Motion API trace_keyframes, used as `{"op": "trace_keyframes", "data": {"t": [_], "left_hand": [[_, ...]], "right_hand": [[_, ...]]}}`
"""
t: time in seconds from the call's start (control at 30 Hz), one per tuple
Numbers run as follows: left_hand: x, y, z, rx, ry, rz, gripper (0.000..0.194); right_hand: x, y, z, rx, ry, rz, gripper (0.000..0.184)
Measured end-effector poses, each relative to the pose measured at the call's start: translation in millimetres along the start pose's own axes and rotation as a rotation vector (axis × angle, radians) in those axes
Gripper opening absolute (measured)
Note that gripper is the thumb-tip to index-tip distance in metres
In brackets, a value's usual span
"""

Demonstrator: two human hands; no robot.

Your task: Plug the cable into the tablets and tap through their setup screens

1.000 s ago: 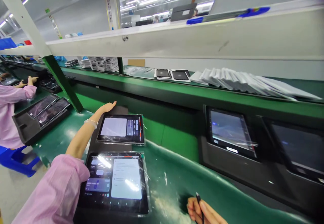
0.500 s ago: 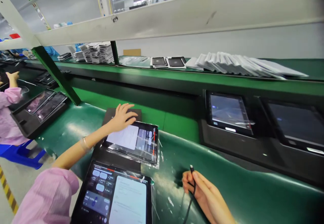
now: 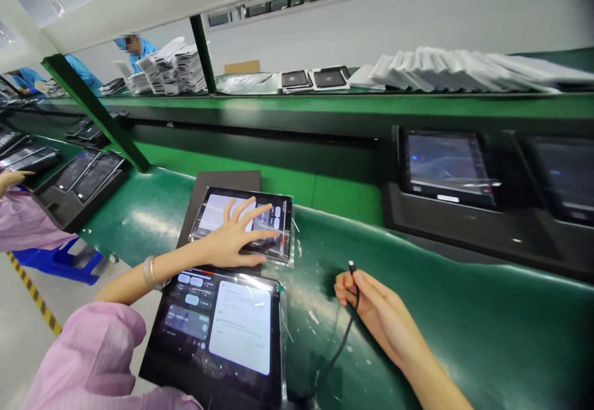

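My left hand (image 3: 239, 234) is spread over the farther tablet (image 3: 218, 207), fingers apart above its lit screen; whether the fingertips touch the glass I cannot tell. That tablet lies on a dark foam pad (image 3: 223, 180). Closer to me is a second lit tablet (image 3: 241, 336), partly under my left forearm. Both tablets have clear film at their edges. Out to the right, my right hand (image 3: 371, 302) pinches a black USB cable (image 3: 341, 342) just behind its plug, with the metal tip pointing up. The cable runs down toward the near tablet's lower right.
Two more tablets (image 3: 445, 162) rest on black foam at the right. A shelf (image 3: 260, 104) behind carries white sleeves (image 3: 431, 70) and stacked packs (image 3: 174, 67). At the left, a co-worker's pink sleeve (image 3: 32, 221) shows beside a tray of tablets (image 3: 88, 175) and a blue stool (image 3: 60, 261).
My left hand has moved right and toward me, from the far tablet's upper edge to over its screen. My right hand still holds the cable. The camera view has tilted down.
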State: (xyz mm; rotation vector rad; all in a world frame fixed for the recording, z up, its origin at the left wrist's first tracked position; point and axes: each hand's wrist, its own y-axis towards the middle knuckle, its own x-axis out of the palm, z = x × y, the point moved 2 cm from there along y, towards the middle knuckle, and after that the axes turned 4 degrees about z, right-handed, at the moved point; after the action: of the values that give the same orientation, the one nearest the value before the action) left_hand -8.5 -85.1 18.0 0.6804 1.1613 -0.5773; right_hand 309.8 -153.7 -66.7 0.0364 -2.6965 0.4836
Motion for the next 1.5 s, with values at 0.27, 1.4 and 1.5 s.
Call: {"op": "trace_keyframes", "data": {"t": [0.27, 1.4, 1.5], "left_hand": [[-31.5, -82, 16, -0.175, -0.092, -0.048, 0.061], [-13.6, -165, 20, -0.296, 0.062, 0.114, 0.053], [-16.1, -126, 12, -0.231, 0.043, 0.063, 0.052]], "right_hand": [[0, 1, 2, 0.015, -0.038, 0.011, 0.037], [1, -2, 1, 0.014, -0.073, 0.028, 0.038], [2, -3, 0, 0.003, -0.099, 0.024, 0.04]]}}
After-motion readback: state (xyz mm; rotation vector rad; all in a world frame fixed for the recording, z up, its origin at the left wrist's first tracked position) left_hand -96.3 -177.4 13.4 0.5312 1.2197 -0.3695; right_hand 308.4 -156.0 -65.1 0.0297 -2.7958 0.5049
